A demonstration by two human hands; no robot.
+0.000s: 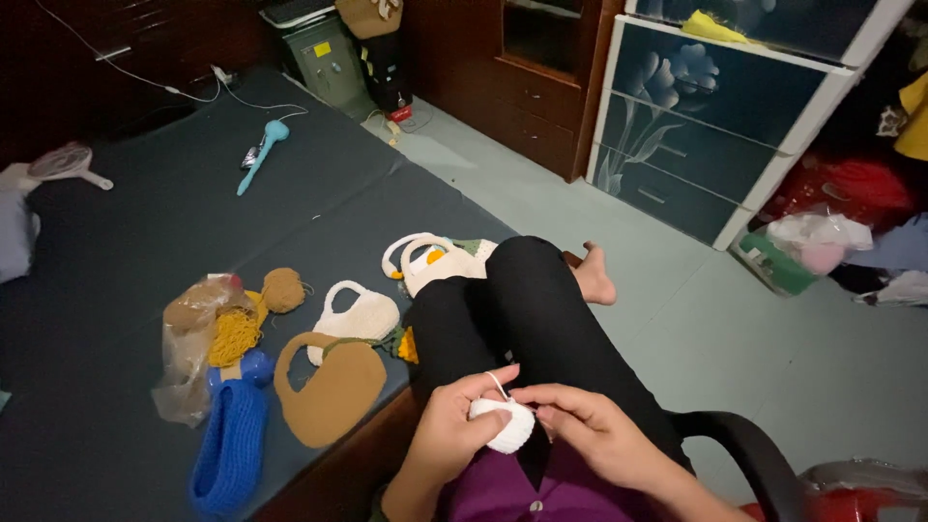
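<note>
A small white crocheted piece is held over the lap, just above the black-trousered knees, pinched from both sides. The left hand is closed on its left edge, thumb on top and fingers curled under; the right hand is closed on the right edge near the top, where a thin white strand loops upward (whether a hook or needle is held there cannot be told, too small). The piece is judged very light, soft and floppy, with no stiffness of its own: its shape is kept only by the fingers. It is not slippery, since the stitch texture gives good friction, and not fragile to crushing, though loose loops could be pulled out if the strand is tugged. A hold is best taken at the rim, between thumb and forefinger, with light pressure, the free strand being left slack. On the dark mat to the left, well apart from the hands, other crocheted items are laid out: a brown bag shape, a cream handled bag, another white bag beside the knee, a blue knitted piece, yellow yarn in a clear plastic bag. A chair armrest is seen under the right forearm.
</note>
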